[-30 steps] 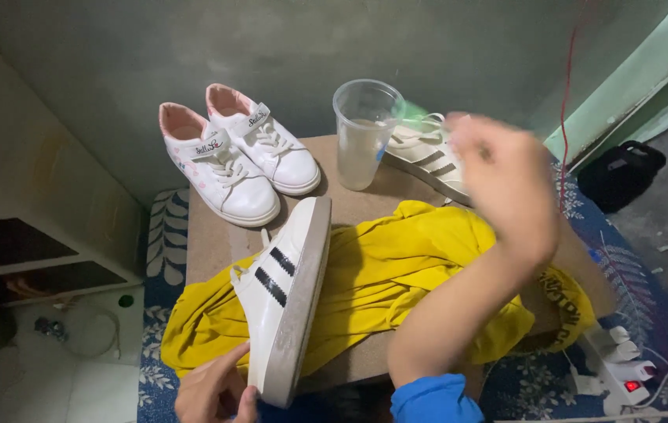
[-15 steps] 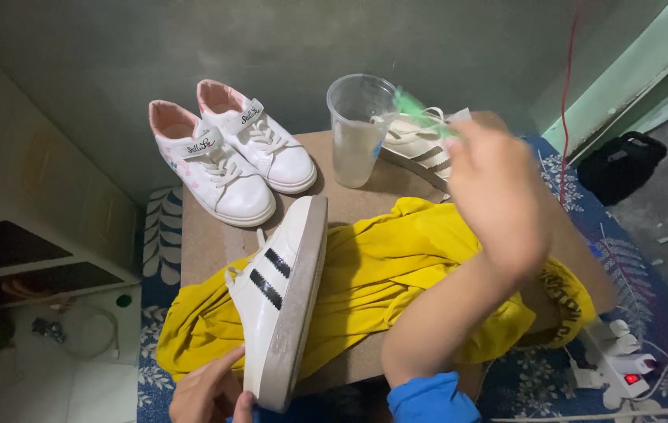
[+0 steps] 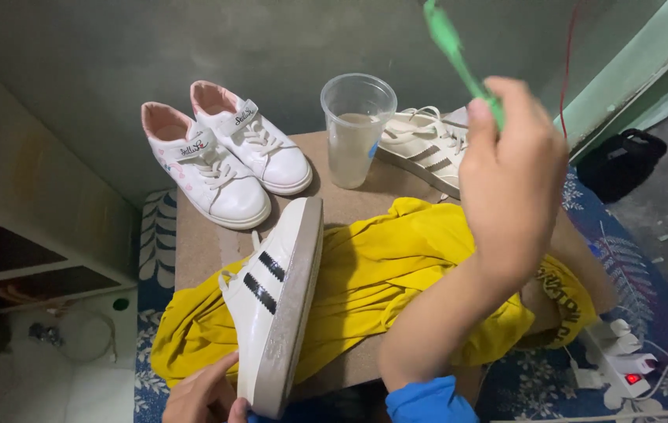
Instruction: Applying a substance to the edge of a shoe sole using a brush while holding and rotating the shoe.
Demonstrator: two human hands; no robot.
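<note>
Low brown table (image 3: 201, 243) by a grey wall, shoes and a cup on it.

Left hand (image 3: 207, 392) grips the heel of a white sneaker (image 3: 278, 301) with black stripes, tipped on its side over a yellow cloth (image 3: 381, 274). Right hand (image 3: 510, 168), raised, has its fingers closed round a green brush (image 3: 459, 51). Clear cup (image 3: 356, 129) holds cloudy liquid, roughly two-thirds full, between a white pair (image 3: 224, 160) and another striped sneaker (image 3: 424, 145).

A white sneaker (image 3: 275, 301) with two black stripes stands on edge, sole facing right, at six o'clock. A green toothbrush (image 3: 459, 55) slants upward at one o'clock
</note>
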